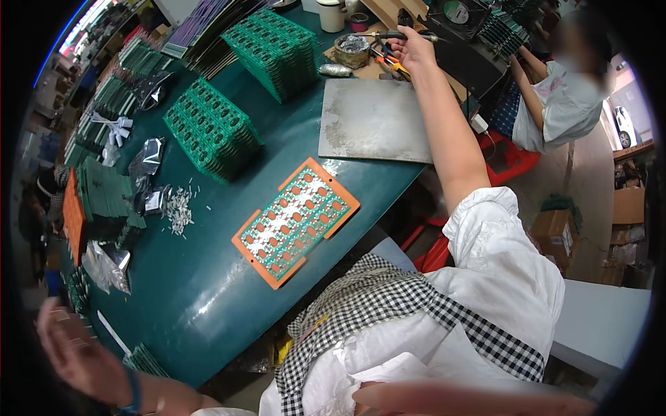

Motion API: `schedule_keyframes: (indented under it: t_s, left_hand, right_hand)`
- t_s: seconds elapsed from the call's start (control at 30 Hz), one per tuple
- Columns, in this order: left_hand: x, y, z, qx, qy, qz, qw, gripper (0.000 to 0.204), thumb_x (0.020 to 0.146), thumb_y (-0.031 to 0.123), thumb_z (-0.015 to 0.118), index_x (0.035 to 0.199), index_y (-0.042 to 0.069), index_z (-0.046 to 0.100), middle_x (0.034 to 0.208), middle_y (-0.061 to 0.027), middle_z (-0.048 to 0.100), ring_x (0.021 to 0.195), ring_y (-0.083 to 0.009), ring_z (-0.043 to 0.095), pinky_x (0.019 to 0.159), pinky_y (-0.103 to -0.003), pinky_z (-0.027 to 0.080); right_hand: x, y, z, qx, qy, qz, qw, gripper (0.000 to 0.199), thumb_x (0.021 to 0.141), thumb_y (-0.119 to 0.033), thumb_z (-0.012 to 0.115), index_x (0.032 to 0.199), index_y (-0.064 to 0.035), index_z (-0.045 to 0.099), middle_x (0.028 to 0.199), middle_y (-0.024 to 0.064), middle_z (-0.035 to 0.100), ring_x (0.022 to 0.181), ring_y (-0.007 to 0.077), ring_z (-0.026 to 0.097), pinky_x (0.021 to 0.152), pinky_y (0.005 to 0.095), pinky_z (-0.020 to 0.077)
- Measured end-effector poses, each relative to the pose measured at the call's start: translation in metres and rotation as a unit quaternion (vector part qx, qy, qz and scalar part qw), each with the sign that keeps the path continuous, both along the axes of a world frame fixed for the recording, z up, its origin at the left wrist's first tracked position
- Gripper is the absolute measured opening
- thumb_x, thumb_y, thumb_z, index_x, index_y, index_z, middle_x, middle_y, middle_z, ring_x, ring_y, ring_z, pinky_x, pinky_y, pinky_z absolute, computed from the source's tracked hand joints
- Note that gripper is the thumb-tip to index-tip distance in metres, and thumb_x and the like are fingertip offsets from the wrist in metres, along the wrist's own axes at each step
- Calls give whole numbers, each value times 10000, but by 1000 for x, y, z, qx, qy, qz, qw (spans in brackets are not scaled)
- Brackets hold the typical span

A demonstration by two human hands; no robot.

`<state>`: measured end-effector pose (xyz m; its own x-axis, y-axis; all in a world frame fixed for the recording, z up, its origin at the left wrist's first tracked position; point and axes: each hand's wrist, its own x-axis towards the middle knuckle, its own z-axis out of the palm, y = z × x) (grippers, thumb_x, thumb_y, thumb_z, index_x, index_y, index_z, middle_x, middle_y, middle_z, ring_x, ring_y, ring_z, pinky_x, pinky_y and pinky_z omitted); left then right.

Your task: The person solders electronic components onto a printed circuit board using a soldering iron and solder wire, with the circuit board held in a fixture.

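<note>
My right hand (414,51) reaches to the far side of the table, its fingers closed around the dark handle of a soldering iron (393,34). The iron's thin end points left, over a round tin (352,50) of silvery crumpled material. At the lower left, my left hand (78,355) is raised near the table's edge, slightly blurred, its fingers stretched out and holding nothing. Between my arms, a green circuit board panel (294,220) lies in an orange holder (276,282). Beyond it is a flat grey metal plate (373,119).
Two tall stacks of green circuit boards (211,128) (272,52) stand on the green table (208,277). Small white parts (180,211) lie in a heap beside silvery bags (147,158). More boards (104,197) line the left. Another person (565,90) works at the upper right.
</note>
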<state>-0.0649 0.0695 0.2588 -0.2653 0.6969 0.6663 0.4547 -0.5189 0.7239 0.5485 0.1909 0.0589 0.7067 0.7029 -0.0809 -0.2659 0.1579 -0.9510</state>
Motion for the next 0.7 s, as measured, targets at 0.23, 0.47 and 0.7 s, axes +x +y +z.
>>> schedule_keyframes:
  t_s: [0.23, 0.47, 0.7]
  left_hand:
    - [42, -34, -109, -218, 113, -108, 963, 95, 959, 11, 569, 945, -37, 650, 772, 10, 566, 644, -35, 444, 550, -181, 320]
    - [84, -43, -159, -276, 27, -183, 943, 37, 914, -29, 618, 889, -32, 644, 706, 6, 556, 607, -23, 447, 536, -181, 337]
    - [111, -36, -169, -217, 47, -205, 953, 45, 873, -20, 678, 850, -20, 639, 643, 3, 572, 554, -31, 458, 495, -192, 342]
  right_hand:
    - [7, 7, -13, -31, -94, -11, 995, 220, 886, -209, 676, 983, -17, 631, 786, 104, 683, 647, 131, 632, 562, 256, 511]
    - [-16, 2, -31, 69, -549, -81, 829, 185, 841, -252, 714, 890, -77, 747, 716, 47, 710, 670, 141, 696, 618, 297, 546]
    - [-50, -47, -6, 26, -555, -104, 825, 205, 890, -226, 697, 957, -40, 752, 837, 54, 743, 723, 98, 678, 628, 248, 521]
